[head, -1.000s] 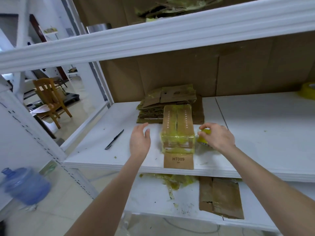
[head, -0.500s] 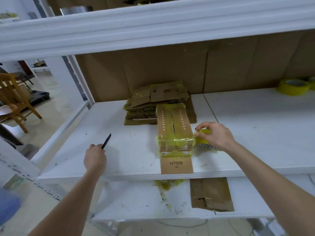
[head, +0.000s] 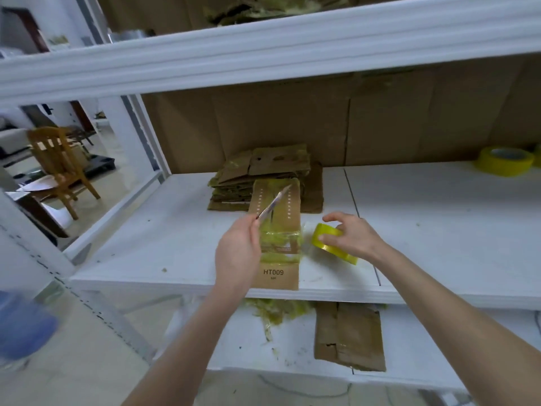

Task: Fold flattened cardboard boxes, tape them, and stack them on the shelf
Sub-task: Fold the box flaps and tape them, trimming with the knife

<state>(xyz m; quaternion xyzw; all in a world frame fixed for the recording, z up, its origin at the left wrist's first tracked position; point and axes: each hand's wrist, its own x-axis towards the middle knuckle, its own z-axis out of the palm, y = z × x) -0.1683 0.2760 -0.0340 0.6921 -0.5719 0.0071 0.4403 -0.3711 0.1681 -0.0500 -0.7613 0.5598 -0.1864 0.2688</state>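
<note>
Left grip [head: 238, 253] clenched round a knife [head: 273, 202], blade angled up-right over the box [head: 278, 276]. Right grip [head: 351, 238] grasps a yellow tape roll [head: 328, 243] resting on the shelf [head: 175, 230], just right of the box. Box, marked HT009, lies between both grips; flattened cardboard pile [head: 263, 168] behind it.

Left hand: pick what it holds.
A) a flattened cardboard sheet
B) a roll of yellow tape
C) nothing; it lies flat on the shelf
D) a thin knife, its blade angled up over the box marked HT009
D: the left hand pinches the thin knife, whose blade slants up over the HT009 box, while the yellow tape roll sits in the right hand.
</note>
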